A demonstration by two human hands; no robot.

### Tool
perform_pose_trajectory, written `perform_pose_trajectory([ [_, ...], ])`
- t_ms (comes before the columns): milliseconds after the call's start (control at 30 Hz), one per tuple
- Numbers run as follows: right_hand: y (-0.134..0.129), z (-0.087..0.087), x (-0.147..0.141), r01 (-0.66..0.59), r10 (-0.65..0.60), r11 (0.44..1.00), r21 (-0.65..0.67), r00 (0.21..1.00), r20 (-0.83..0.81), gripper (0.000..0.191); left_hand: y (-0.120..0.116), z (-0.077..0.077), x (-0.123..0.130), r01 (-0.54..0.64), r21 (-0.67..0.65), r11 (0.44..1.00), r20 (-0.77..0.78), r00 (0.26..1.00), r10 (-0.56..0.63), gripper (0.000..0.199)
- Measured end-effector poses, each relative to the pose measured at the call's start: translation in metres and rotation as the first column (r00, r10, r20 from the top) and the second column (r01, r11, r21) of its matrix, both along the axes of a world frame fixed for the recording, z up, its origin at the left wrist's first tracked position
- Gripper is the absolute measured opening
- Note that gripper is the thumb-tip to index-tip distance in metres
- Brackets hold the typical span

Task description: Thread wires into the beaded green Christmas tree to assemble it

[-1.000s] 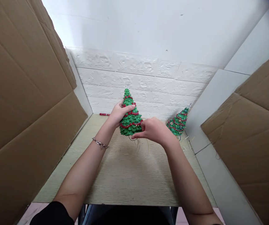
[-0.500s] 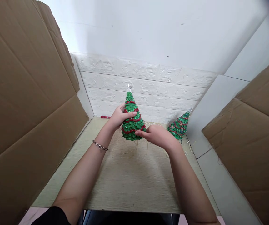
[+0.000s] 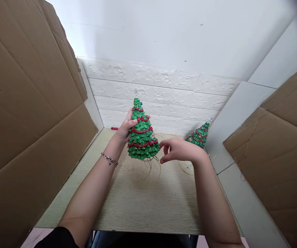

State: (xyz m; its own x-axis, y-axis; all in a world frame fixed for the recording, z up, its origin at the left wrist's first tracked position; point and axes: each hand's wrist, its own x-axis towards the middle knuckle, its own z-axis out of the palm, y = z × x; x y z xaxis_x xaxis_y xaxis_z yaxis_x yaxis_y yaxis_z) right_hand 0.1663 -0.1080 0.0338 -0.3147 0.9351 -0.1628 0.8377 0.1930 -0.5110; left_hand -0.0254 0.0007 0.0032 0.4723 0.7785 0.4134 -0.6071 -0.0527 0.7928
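In the middle of the head view, a small green Christmas tree figurine [image 3: 141,137] with red garlands and a clear top piece is held upright above the table. My left hand [image 3: 126,128] grips it from the left, thumb across its front and fingertips showing behind its right side. Thin yellowish and dark wires [image 3: 150,167] dangle from the underside of the tree. Close to the tree's lower right edge, my right hand [image 3: 178,150] has its thumb and curled fingers apart, with nothing visible between them.
A second Christmas tree figurine [image 3: 199,136] leans at the table's back right, partly behind my right hand. A small red object [image 3: 114,128] lies at the back left. Cardboard sheets [image 3: 34,103] flank the pale wooden table [image 3: 148,206], and a white brick-patterned wall [image 3: 153,86] closes the back.
My right hand has let go of the tree's lower edge and moved slightly right. The tree has turned and shifted a little left and nearer in my left hand. More wires show below it.
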Motion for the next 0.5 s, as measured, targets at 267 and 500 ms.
perform_pose_trajectory([
  [267, 0.006, -0.008, -0.012, 0.056, -0.071, 0.977, 0.205, 0.995, 0.066, 0.007, 0.006, 0.0, -0.007, 0.15, 0.018, 0.989, -0.046, 0.988, -0.149, 0.077],
  [500, 0.008, -0.013, -0.022, 0.017, -0.103, 0.938, 0.345, 0.967, 0.234, 0.021, 0.01, 0.0, -0.005, 0.036, 0.127, 0.991, -0.002, 0.999, -0.036, 0.062],
])
